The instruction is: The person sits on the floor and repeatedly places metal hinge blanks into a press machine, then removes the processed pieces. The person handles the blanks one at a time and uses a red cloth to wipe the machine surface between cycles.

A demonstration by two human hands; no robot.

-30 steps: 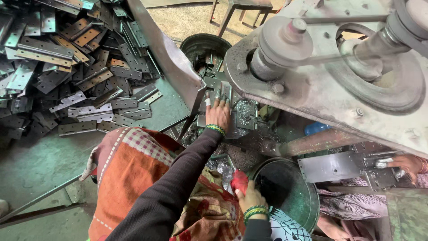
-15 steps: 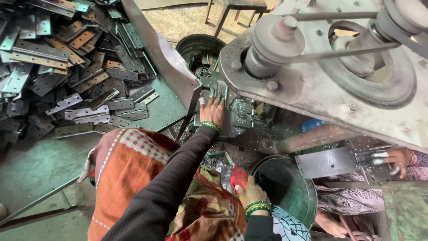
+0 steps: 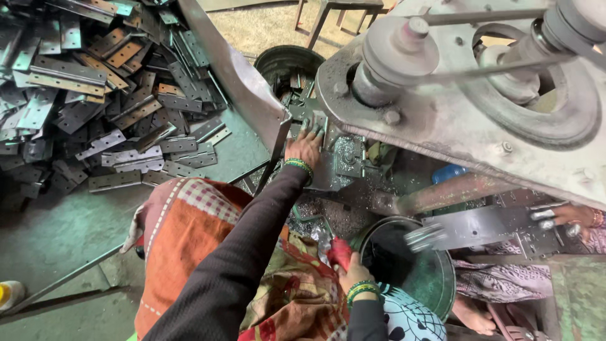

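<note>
Where the left hand (image 3: pixel 304 146) reaches forward under the big press machine (image 3: pixel 454 113), its fingertips are tucked against the dark metal plate (image 3: pixel 338 161) on the machine bed, so whether the grip is closed on the plate or only pressing on it cannot be told. A green bangle sits at that wrist, and the black sleeve (image 3: pixel 252 252) runs back toward the camera. The right hand (image 3: pixel 355 273) lies low near the bottom edge, its grip closed around a small red thing (image 3: pixel 341 251); what that thing is stays hard to make out, since the fingers cover most of it. Just beside this hand stands a round dark bucket (image 3: pixel 435 278), its inside in shadow and its contents unreadable. Metal filings litter the bed around the plate. At the right edge another person's hand (image 3: pixel 571 215) rests on a flat steel piece (image 3: pixel 480 228), the rest of that person cut off. To the left, a heap of hinge plates (image 3: pixel 101 95) spreads over the green floor (image 3: pixel 63 233), running out of view at the top and left.
</note>
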